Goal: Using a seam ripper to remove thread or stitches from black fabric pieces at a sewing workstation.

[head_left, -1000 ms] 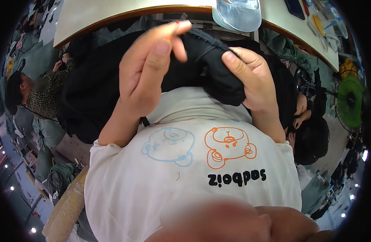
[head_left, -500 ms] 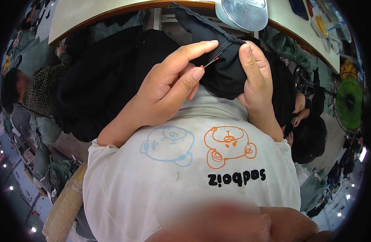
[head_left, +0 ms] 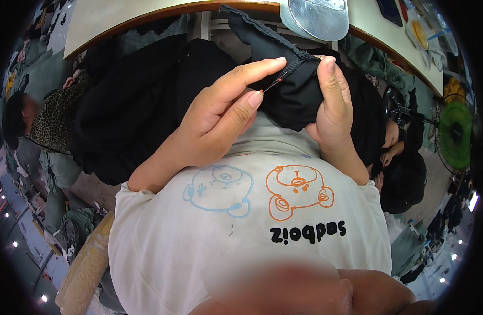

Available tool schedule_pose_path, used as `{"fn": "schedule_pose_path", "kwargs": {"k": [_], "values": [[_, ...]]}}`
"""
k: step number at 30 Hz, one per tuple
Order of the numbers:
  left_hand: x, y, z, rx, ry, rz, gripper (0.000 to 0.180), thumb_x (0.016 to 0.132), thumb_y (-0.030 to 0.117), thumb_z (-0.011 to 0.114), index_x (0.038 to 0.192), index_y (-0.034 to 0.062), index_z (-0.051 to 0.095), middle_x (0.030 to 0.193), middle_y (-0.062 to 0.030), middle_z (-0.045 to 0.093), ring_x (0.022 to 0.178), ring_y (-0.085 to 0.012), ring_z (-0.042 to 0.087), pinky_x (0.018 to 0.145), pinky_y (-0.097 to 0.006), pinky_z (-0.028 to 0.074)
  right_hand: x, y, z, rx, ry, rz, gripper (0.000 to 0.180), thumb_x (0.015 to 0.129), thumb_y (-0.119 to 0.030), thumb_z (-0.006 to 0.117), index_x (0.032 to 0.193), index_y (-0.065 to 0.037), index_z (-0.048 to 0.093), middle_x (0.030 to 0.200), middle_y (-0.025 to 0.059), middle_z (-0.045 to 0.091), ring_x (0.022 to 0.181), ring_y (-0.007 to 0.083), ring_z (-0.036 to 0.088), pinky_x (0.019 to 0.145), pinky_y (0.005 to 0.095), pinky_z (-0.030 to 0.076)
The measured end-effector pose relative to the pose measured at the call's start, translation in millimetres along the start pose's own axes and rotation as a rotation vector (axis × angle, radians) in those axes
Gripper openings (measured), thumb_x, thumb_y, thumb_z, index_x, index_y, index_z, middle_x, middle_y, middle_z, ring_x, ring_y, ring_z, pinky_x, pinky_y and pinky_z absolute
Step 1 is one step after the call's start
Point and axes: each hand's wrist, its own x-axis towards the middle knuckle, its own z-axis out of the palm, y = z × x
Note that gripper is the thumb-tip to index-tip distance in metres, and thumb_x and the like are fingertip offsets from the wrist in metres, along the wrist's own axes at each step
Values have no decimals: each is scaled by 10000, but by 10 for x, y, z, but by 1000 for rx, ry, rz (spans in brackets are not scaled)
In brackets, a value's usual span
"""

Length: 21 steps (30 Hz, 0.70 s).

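Note:
A seam ripper (head_left: 271, 86) with an orange handle end and a red ball at its tip is pinched in my left hand (head_left: 212, 118). Its tip lies against the serged seam of a black garment (head_left: 296, 102), and the left index fingertip rests by that same seam. My right hand (head_left: 333, 102) grips the cloth at the other end of the seam, thumb on the near side. Part of the garment stretches up toward the table edge, while the rest hangs in folds above my lap. The fingers behind the cloth are partly hidden.
Ahead stands a white table (head_left: 162, 18) with a brown edge, carrying a shiny metal plate (head_left: 317, 18) and a clear plastic box (head_left: 430, 34). A large dark cloth heap (head_left: 131, 105) lies to the left. A green fan (head_left: 455, 128) and other people are nearby.
The seam ripper's tip has shifted slightly left and nearer along the seam. The cloth corner by my right thumb has slid a little left, and that thumb has moved slightly right.

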Motion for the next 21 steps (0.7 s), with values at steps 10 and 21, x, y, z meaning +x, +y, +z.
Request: {"fn": "schedule_pose_path", "kwargs": {"k": [10, 21], "values": [[-14, 13, -29, -52, -8, -17, 422, 1100, 114, 443, 1508, 8, 461, 677, 35, 489, 601, -29, 423, 567, -194, 331, -13, 48, -35, -61, -98, -14, 283, 1117, -290, 537, 1164, -46, 671, 1078, 18, 718, 961, 61, 662, 856, 233, 538], [1, 3, -26, 106, -34, 11, 422, 1075, 36, 481, 1497, 14, 498, 1032, -15, 582, 693, -26, 461, 617, -195, 402, 9, 7, 82, -91, 16, 56, 186, 977, -114, 735, 1126, -15, 685, 1012, 28, 723, 892, 49, 651, 824, 205, 506]]}}
